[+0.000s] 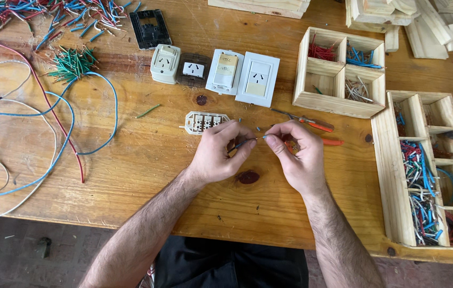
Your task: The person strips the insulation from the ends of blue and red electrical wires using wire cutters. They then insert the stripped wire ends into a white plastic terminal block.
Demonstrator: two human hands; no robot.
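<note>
A: State the position of the short wire piece (249, 142).

B: It spans the gap between the two hands, over the wooden table (146, 160). Its long axis runs roughly side to side, with the right end slightly higher. The dark end sits at the left hand (220, 152); the pale blue end sits at the right hand (296, 154).

A: Finger condition, left hand?

B: Thumb and forefinger closed together on the dark end of the wire piece. The remaining fingers are curled under.

A: Right hand?

B: Thumb and forefinger tips pinched together at the blue end. Whether they grip the wire or only touch its tip cannot be told; the end is very small.

A: Which hand is nearer the middle of the wire piece?

B: The left; most of the visible length extends out of its fingers toward the right hand.

A: Nearby items, relative to the fingers?

B: A pale socket insert (205, 121) lies just beyond the left fingers. An orange-handled screwdriver (312, 124) lies just beyond the right fingers. Four wall outlets (213, 72) stand in a row farther out. A compartmented wooden tray (429, 176) holding wire offcuts sits well to the right of the right hand.
</note>
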